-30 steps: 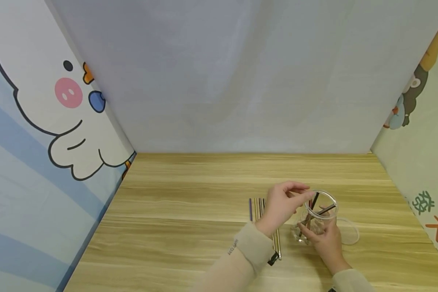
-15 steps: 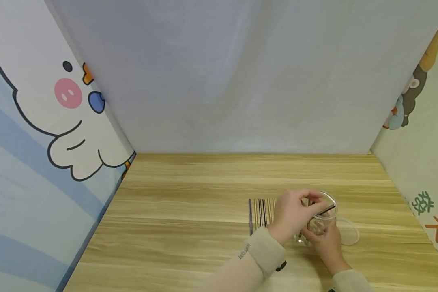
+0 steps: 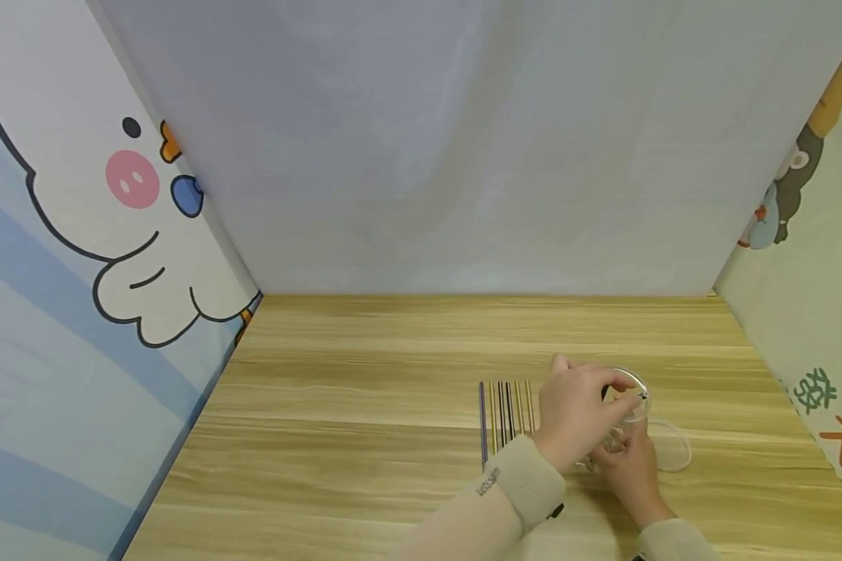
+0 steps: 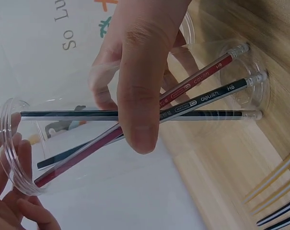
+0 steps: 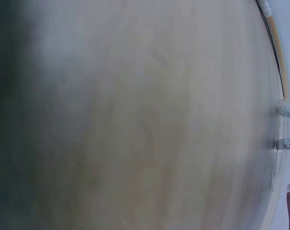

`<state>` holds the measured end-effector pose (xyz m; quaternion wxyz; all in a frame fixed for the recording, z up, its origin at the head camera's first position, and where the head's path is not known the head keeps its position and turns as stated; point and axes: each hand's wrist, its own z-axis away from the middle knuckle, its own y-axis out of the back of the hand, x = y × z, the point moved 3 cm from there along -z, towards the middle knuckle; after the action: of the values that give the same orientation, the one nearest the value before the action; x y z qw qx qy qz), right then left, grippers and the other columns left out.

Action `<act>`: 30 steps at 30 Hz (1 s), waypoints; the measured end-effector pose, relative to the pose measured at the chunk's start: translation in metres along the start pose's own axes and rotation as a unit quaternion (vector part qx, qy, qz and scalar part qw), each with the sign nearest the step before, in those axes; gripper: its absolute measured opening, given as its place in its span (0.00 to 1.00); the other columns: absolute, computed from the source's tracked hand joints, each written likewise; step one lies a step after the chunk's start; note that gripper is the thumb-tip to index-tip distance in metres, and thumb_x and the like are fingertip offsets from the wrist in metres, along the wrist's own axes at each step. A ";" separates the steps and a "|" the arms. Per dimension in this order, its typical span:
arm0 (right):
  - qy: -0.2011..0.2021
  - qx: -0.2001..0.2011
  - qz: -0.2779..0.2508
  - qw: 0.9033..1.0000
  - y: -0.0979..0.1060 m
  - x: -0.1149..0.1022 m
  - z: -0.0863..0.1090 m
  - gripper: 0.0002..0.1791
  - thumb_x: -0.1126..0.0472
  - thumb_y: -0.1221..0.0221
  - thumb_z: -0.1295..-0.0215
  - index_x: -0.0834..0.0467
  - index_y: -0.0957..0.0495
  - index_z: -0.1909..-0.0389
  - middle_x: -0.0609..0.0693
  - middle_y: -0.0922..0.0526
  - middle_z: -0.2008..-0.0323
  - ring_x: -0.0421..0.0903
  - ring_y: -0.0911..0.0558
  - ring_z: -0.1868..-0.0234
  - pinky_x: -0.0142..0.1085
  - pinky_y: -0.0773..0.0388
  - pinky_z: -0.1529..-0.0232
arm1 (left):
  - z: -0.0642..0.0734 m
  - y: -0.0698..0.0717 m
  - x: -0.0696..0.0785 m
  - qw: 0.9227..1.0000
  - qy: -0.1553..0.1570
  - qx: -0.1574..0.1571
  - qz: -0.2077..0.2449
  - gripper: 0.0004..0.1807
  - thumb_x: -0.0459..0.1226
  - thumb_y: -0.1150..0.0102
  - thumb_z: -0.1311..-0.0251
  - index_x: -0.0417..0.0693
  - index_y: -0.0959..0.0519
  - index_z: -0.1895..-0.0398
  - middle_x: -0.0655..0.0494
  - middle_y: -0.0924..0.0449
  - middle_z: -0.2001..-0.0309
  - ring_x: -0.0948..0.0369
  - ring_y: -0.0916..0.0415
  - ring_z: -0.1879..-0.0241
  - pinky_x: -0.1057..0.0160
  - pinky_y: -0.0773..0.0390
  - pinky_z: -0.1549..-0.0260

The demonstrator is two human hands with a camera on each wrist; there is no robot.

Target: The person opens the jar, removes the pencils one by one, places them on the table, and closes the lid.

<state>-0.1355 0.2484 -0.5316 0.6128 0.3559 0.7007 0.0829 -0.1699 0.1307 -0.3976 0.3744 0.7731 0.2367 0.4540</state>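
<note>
A clear plastic jar [image 4: 202, 127] stands upright, gripped by my right hand [image 3: 631, 471], its thumb [image 4: 141, 110] across the near side. Inside lean a red pencil [image 4: 197, 79] and two black pencils, eraser ends down. One black pencil [image 4: 77, 115] runs along the jar's length; the second black pencil [image 4: 207, 98] crosses the red one. My left hand [image 3: 577, 409] is over the mouth, fingers bent at the rim, a fingertip right at the end of the straighter black pencil; I cannot tell whether it is pinched. In the right wrist view, eraser ends [image 5: 288, 143] show at the edge.
Left of the jar several pencils lie in a row on the wooden table, among them a purple pencil [image 3: 482, 421] and a gold pencil [image 3: 493, 413]. A round lid with a pale rim [image 3: 687, 453] lies just right of the jar. Printed cloth walls enclose the table.
My left hand has moved right from the left side of the rim to over the mouth, uncovering more of the pencil row. My right hand and the jar have stayed in place.
</note>
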 end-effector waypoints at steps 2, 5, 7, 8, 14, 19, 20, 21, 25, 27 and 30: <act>0.009 0.009 0.003 1.000 0.000 0.001 0.000 0.35 0.65 0.32 0.56 0.71 0.36 0.47 0.71 0.19 0.60 0.53 0.24 0.63 0.38 0.29 0.65 | -0.001 -0.001 0.002 1.000 0.004 -0.007 -0.013 0.07 0.56 0.36 0.40 0.74 0.14 0.62 0.81 0.17 0.61 0.72 0.44 0.66 0.78 0.41 0.77; 0.018 0.019 0.004 1.000 0.000 0.002 0.000 0.32 0.66 0.33 0.58 0.70 0.34 0.50 0.67 0.20 0.65 0.46 0.29 0.68 0.37 0.32 0.69 | -0.002 -0.003 0.004 0.999 0.003 -0.018 -0.030 0.06 0.56 0.36 0.40 0.75 0.14 0.62 0.81 0.18 0.62 0.71 0.45 0.66 0.77 0.42 0.79; 0.019 0.023 0.003 1.000 -0.001 0.003 0.000 0.32 0.66 0.32 0.58 0.69 0.34 0.51 0.64 0.20 0.69 0.43 0.31 0.70 0.36 0.33 0.70 | -0.004 -0.004 0.005 0.999 0.003 -0.026 -0.037 0.06 0.56 0.35 0.40 0.76 0.14 0.62 0.81 0.19 0.64 0.71 0.46 0.66 0.77 0.41 0.80; 0.019 0.024 0.003 1.000 -0.001 0.004 0.000 0.33 0.66 0.32 0.59 0.69 0.35 0.50 0.63 0.20 0.69 0.43 0.31 0.70 0.36 0.33 0.70 | -0.004 -0.005 0.005 0.999 0.002 -0.030 -0.042 0.06 0.56 0.35 0.41 0.76 0.14 0.62 0.81 0.20 0.65 0.71 0.46 0.66 0.77 0.41 0.80; 0.013 0.021 0.002 1.000 -0.002 0.005 0.000 0.35 0.65 0.31 0.57 0.69 0.35 0.47 0.64 0.20 0.67 0.41 0.30 0.69 0.35 0.32 0.69 | -0.008 -0.007 0.007 0.995 0.003 -0.046 -0.084 0.05 0.58 0.36 0.41 0.80 0.14 0.65 0.83 0.23 0.67 0.70 0.46 0.67 0.77 0.41 0.82; 0.015 0.021 0.004 1.000 -0.001 0.004 0.000 0.35 0.65 0.32 0.56 0.70 0.35 0.47 0.67 0.19 0.64 0.40 0.29 0.68 0.36 0.31 0.68 | -0.008 -0.008 0.008 0.993 0.007 -0.049 -0.107 0.05 0.60 0.37 0.41 0.82 0.15 0.65 0.84 0.24 0.67 0.70 0.46 0.66 0.77 0.43 0.81; 0.015 0.022 0.004 1.000 -0.001 0.003 0.000 0.35 0.65 0.32 0.56 0.70 0.35 0.47 0.67 0.19 0.64 0.40 0.29 0.68 0.36 0.31 0.68 | -0.008 -0.008 0.008 0.993 0.007 -0.049 -0.109 0.05 0.60 0.37 0.41 0.82 0.15 0.65 0.84 0.24 0.67 0.70 0.46 0.66 0.77 0.42 0.81; 0.014 0.020 0.004 1.000 -0.001 0.003 0.000 0.34 0.65 0.32 0.56 0.70 0.35 0.47 0.67 0.19 0.64 0.41 0.29 0.68 0.36 0.31 0.68 | -0.008 -0.008 0.007 0.993 0.007 -0.047 -0.109 0.05 0.60 0.37 0.41 0.82 0.15 0.65 0.84 0.24 0.67 0.70 0.46 0.66 0.77 0.42 0.81; 0.010 0.014 0.008 1.000 0.000 0.001 0.000 0.34 0.65 0.32 0.55 0.71 0.36 0.47 0.68 0.19 0.64 0.47 0.26 0.66 0.37 0.30 0.67 | -0.007 -0.008 0.005 0.994 -0.005 -0.034 -0.104 0.05 0.60 0.38 0.40 0.81 0.15 0.64 0.84 0.23 0.67 0.71 0.46 0.67 0.78 0.44 0.81; 0.004 0.010 0.010 1.000 0.000 0.000 0.001 0.35 0.64 0.32 0.54 0.70 0.36 0.45 0.69 0.19 0.61 0.50 0.24 0.63 0.36 0.29 0.64 | -0.006 -0.008 0.004 0.995 -0.013 -0.025 -0.095 0.05 0.59 0.38 0.39 0.80 0.14 0.64 0.83 0.22 0.66 0.71 0.46 0.68 0.78 0.44 0.81; -0.009 -0.001 0.007 1.000 0.000 0.000 0.001 0.39 0.64 0.31 0.52 0.69 0.38 0.40 0.70 0.18 0.56 0.54 0.22 0.56 0.29 0.29 0.60 | -0.006 -0.007 0.002 0.997 -0.021 -0.018 -0.066 0.06 0.57 0.38 0.38 0.77 0.14 0.64 0.81 0.19 0.66 0.70 0.46 0.69 0.78 0.44 0.81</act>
<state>-0.1345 0.2479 -0.5320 0.6186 0.3607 0.6929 0.0845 -0.1742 0.1379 -0.4004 0.4221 0.7584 0.2716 0.4159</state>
